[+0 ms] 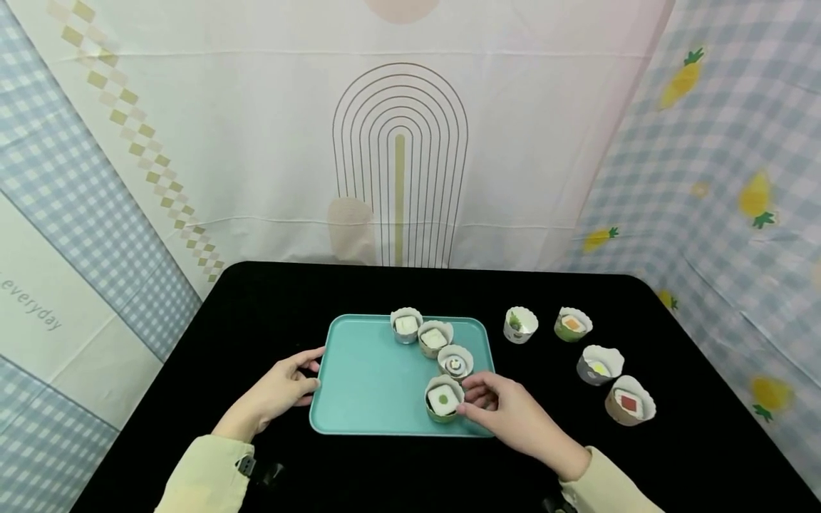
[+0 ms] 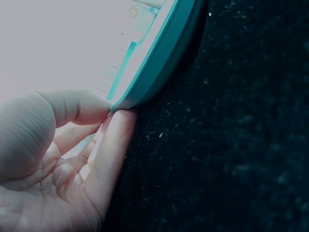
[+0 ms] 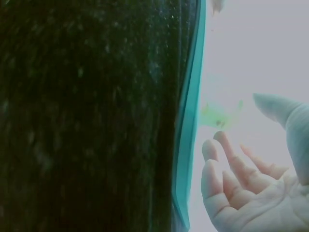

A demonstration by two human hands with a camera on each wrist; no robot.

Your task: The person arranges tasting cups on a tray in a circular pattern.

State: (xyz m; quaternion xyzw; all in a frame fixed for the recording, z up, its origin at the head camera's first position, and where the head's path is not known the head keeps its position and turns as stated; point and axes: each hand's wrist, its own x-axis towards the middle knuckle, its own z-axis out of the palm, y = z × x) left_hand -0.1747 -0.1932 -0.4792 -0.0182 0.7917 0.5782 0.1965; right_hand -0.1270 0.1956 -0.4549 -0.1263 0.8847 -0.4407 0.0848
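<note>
My left hand [image 1: 280,388] pinches the left edge of a turquoise tray [image 1: 365,370]; in the left wrist view the thumb [image 2: 89,107] and fingers meet at its rim. Over the tray's front right part is my right hand [image 1: 507,410], fingers spread beside a paper cup [image 1: 442,400] with a white square top and green dot. The right wrist view shows thumb and fingers apart with nothing gripped between them. Behind that cup, a line of cups runs back and left: one with a ringed top [image 1: 455,363], then two with plain white squares, a nearer cup [image 1: 435,339] and a farther cup [image 1: 406,325].
Right of the tray, on the black table [image 1: 276,306], stand more paper cups: one with a green leaf print [image 1: 520,325], one with an orange square [image 1: 573,324], one with a yellow mark [image 1: 599,365] and one with a red square [image 1: 631,401]. Curtains [image 1: 276,142] hang behind.
</note>
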